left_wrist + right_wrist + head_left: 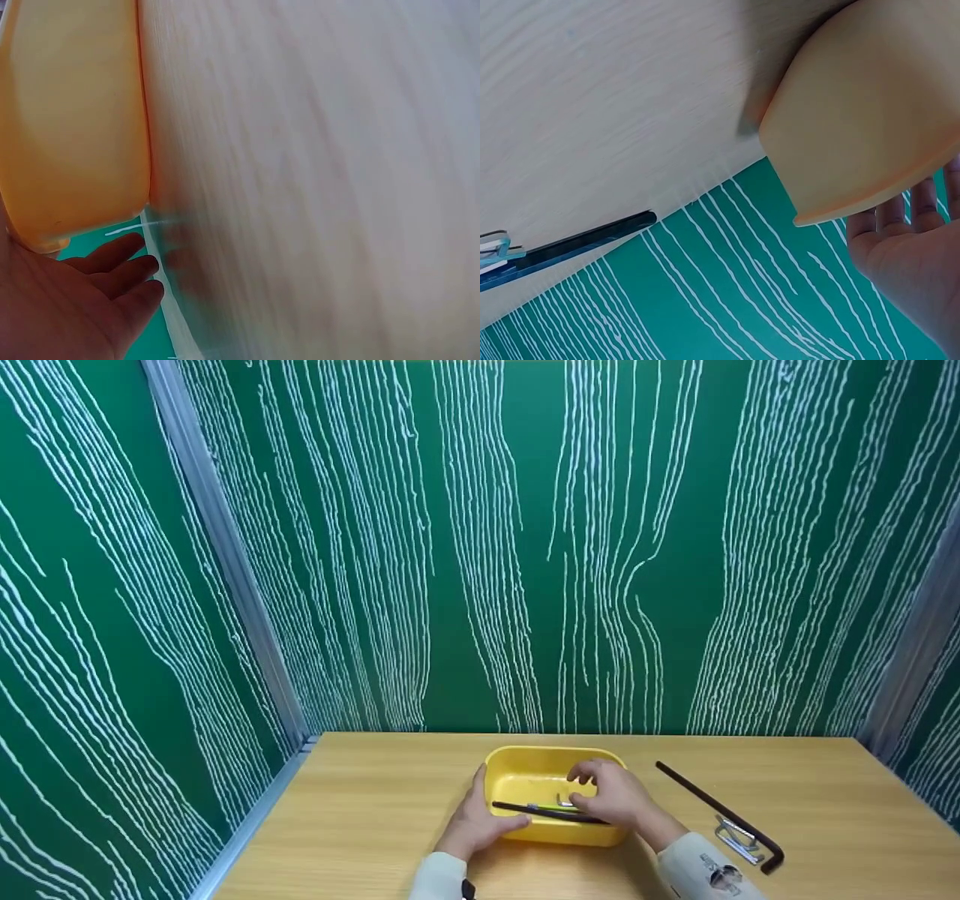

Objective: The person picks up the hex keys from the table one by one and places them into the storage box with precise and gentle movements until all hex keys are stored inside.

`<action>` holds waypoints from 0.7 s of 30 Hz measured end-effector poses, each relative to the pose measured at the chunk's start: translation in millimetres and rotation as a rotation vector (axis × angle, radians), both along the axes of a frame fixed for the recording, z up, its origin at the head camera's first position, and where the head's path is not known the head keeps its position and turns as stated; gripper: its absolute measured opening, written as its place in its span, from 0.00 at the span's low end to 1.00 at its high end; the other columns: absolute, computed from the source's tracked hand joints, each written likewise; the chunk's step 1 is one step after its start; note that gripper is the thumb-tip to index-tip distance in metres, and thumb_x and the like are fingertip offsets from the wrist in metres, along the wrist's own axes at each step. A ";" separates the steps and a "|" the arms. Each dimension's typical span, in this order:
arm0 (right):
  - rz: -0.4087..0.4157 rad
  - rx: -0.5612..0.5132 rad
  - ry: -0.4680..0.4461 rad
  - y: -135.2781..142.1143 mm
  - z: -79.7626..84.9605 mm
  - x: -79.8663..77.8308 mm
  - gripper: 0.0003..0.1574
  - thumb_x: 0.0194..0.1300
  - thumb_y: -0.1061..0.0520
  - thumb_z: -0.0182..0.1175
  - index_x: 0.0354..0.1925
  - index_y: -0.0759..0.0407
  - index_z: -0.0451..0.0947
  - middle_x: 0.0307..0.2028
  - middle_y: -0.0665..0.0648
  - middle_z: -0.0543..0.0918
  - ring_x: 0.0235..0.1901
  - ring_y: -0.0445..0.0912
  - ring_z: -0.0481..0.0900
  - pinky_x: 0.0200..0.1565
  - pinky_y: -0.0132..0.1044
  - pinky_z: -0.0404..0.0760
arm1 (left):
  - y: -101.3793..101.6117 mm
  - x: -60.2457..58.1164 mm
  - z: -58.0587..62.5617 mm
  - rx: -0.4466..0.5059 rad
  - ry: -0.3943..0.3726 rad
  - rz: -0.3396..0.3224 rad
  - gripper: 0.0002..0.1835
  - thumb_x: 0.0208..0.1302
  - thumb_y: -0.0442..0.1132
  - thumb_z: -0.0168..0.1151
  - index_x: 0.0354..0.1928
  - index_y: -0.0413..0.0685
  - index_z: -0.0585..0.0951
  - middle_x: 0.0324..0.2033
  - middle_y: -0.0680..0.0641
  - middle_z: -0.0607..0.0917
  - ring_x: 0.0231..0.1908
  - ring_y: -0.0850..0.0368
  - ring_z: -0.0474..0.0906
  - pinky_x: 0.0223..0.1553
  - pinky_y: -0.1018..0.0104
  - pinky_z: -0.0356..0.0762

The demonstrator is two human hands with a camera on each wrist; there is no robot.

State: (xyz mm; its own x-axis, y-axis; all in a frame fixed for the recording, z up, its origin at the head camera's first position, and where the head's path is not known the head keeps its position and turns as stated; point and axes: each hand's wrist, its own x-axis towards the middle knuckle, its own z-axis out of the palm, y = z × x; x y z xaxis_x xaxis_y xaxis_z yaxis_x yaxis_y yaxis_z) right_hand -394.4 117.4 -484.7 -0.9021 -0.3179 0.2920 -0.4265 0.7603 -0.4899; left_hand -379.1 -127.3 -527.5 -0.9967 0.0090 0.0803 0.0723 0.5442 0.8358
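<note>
A yellow plastic bin stands on the table, its outer wall filling much of the left wrist view. My left hand holds its left end, thumb over the near rim and several fingers stretched past the wall. Over the bin's right side, my right hand reaches in with thumb and fingers bent but apart. Nothing shows between them. A long black rod lies along the near side inside, beside a thin yellow-green piece. A small silver L-shaped piece, perhaps a hex key, lies near my right thumb.
Right of the bin, a large black L-shaped hex key lies slantwise on the wooden table. Silver metal pieces lie against its lower part. Green walls with white wavy lines stand behind and at the sides.
</note>
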 end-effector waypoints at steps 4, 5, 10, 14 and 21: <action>0.000 0.004 0.011 -0.5 0.7 0.1 0.12 0.45 0.44 0.63 0.32 0.41 0.75 0.31 0.48 0.77 0.33 0.46 0.72 0.35 0.36 0.70 | -0.6 1.0 0.8 -0.013 0.009 0.001 0.67 0.20 0.66 0.70 0.67 0.62 0.44 0.61 0.47 0.64 0.54 0.52 0.66 0.60 0.54 0.59; 0.000 0.006 0.009 -0.6 1.0 0.1 0.12 0.45 0.44 0.63 0.32 0.41 0.75 0.31 0.48 0.77 0.34 0.46 0.72 0.35 0.36 0.70 | -0.9 1.0 1.0 -0.010 0.005 0.000 0.67 0.20 0.66 0.70 0.67 0.63 0.44 0.61 0.47 0.64 0.53 0.53 0.66 0.60 0.54 0.59; -0.018 0.012 -0.008 1.5 2.2 0.8 0.13 0.45 0.44 0.63 0.32 0.40 0.75 0.32 0.48 0.77 0.32 0.43 0.71 0.34 0.36 0.70 | -0.3 1.5 1.4 -0.002 0.007 -0.009 0.67 0.20 0.66 0.71 0.67 0.63 0.44 0.61 0.47 0.65 0.53 0.53 0.66 0.60 0.55 0.59; -0.023 0.012 -0.013 2.8 4.2 1.6 0.13 0.45 0.43 0.63 0.33 0.39 0.76 0.32 0.46 0.76 0.30 0.41 0.70 0.33 0.34 0.70 | -0.5 1.4 1.8 0.009 -0.007 -0.014 0.66 0.21 0.65 0.71 0.67 0.63 0.44 0.62 0.47 0.62 0.55 0.52 0.64 0.60 0.53 0.57; -0.057 -0.001 -0.037 5.8 8.0 4.3 0.14 0.45 0.42 0.63 0.34 0.38 0.75 0.34 0.48 0.76 0.30 0.42 0.69 0.32 0.34 0.69 | 0.2 1.0 0.8 0.005 -0.015 -0.005 0.67 0.20 0.65 0.71 0.67 0.62 0.44 0.62 0.46 0.62 0.55 0.52 0.64 0.61 0.52 0.56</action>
State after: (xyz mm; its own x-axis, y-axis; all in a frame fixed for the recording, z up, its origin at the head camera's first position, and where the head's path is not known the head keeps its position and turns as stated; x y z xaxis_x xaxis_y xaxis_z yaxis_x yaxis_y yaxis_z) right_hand -390.0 123.2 -476.7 -0.9289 -0.2653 0.2585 -0.3641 0.7821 -0.5057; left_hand -378.1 -127.2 -526.7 -0.9978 0.0141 0.0651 0.0624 0.5395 0.8397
